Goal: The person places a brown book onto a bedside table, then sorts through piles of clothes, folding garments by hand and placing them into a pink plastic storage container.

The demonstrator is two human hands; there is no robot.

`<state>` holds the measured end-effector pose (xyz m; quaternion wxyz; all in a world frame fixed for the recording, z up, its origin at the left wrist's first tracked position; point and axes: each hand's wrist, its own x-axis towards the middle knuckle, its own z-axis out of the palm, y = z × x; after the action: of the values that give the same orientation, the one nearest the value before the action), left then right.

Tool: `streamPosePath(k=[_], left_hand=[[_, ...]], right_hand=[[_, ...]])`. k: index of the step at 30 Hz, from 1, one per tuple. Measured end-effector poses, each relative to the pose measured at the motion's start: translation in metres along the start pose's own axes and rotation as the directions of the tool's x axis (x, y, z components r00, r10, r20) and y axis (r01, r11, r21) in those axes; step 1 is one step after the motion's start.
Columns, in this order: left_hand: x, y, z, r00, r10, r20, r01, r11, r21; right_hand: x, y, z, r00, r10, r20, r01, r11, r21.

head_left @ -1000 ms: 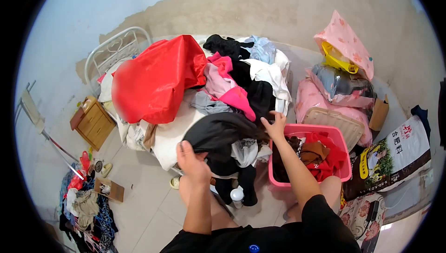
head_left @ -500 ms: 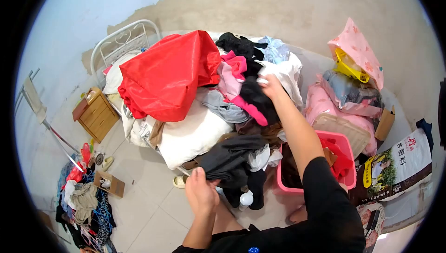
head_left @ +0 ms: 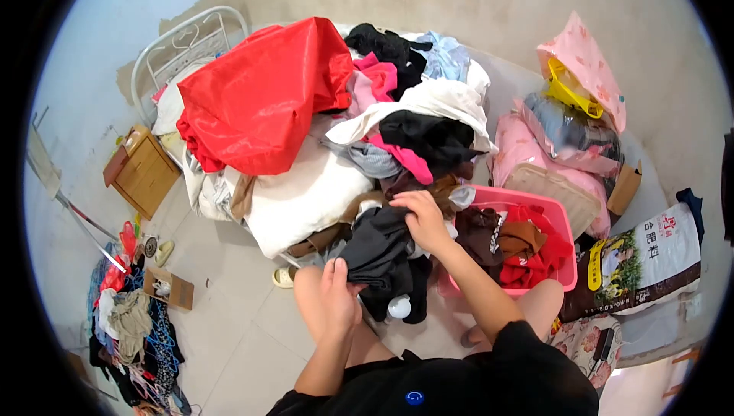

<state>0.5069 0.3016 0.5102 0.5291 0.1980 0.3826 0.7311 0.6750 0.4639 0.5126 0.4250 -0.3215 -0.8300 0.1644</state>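
Observation:
A dark grey garment (head_left: 380, 251) hangs bunched over my knees at the bed's front edge. My left hand (head_left: 338, 301) pinches its near left edge, thumb on top. At its upper right side is my right hand (head_left: 425, 221), fingers stretched out and reaching to the cloth; whether they touch it is hard to tell. Below the garment, darker cloth hangs down beside a small white-topped object (head_left: 399, 307). On the bed behind, a white garment (head_left: 443, 101) lies spread across the pile, with black cloth (head_left: 432, 139) and a bright pink piece (head_left: 401, 159) by it.
To my right stands a pink basket (head_left: 566, 225) holding brown and red clothes. A large red bag (head_left: 264, 99) sits on the bed. Pink bags (head_left: 516, 148) and a printed sack (head_left: 642, 259) are farther right. A cardboard box (head_left: 180, 295) and heaped clothes lie on the left floor.
My right hand has come down from the pile to the dark grey garment. The white garment now spreads leftward over the pile. My left hand keeps its hold, and the view has shifted.

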Motion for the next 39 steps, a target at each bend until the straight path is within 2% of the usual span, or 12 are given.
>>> streamPosePath(k=[3,6,16,19,22,23,30,32,33,34,36,39], left_hand=[[-0.01,-0.005,0.02,0.989,-0.056,0.134,0.057,0.998,0.003],[-0.03,-0.015,0.025,0.922,-0.083,0.379,0.051,0.994,0.094],[-0.053,-0.042,0.057,0.75,-0.024,0.661,-0.156,0.965,0.212],[-0.032,-0.056,0.073,0.736,0.016,0.677,-0.516,0.661,0.546],[-0.014,-0.081,0.105,0.526,0.104,0.844,-0.84,0.216,0.497],[-0.005,-0.095,0.116,0.503,0.108,0.858,-0.849,0.246,0.467],[0.043,-0.159,0.19,0.418,0.145,0.897,-0.904,-0.032,0.426],[0.058,-0.176,0.194,0.549,-0.2,0.811,-0.724,0.372,0.581],[0.04,-0.168,0.198,0.578,-0.074,0.813,-0.68,0.508,0.529],[0.035,-0.172,0.196,0.563,-0.227,0.795,-0.406,0.762,0.505],[-0.019,-0.137,0.202,0.588,-0.615,0.525,0.268,0.761,0.591],[-0.048,-0.147,0.172,0.575,-0.686,0.447,0.349,0.699,0.624]], right_hand=[[-0.047,-0.013,-0.016,0.954,0.256,0.153,-0.251,0.967,-0.053],[-0.073,-0.018,-0.023,0.961,0.214,0.176,-0.239,0.961,0.136],[-0.129,-0.037,-0.123,0.865,0.442,-0.239,-0.167,0.703,0.691],[-0.148,-0.049,-0.15,0.869,0.391,-0.303,-0.023,0.644,0.764],[-0.15,-0.111,-0.178,0.786,0.517,-0.339,0.055,0.487,0.871],[-0.154,-0.124,-0.184,0.737,0.599,-0.315,0.072,0.394,0.917],[-0.223,-0.109,-0.229,0.847,0.406,-0.342,-0.32,0.905,0.282],[-0.228,-0.098,-0.245,0.883,0.455,-0.114,-0.417,0.873,0.253],[-0.227,-0.089,-0.252,0.872,0.489,0.022,-0.476,0.838,0.266],[-0.231,-0.082,-0.258,0.844,0.514,0.154,-0.537,0.798,0.275],[-0.258,-0.026,-0.217,0.847,0.531,0.014,-0.515,0.815,0.267],[-0.266,0.002,-0.169,0.636,0.77,0.045,-0.647,0.501,0.575]])
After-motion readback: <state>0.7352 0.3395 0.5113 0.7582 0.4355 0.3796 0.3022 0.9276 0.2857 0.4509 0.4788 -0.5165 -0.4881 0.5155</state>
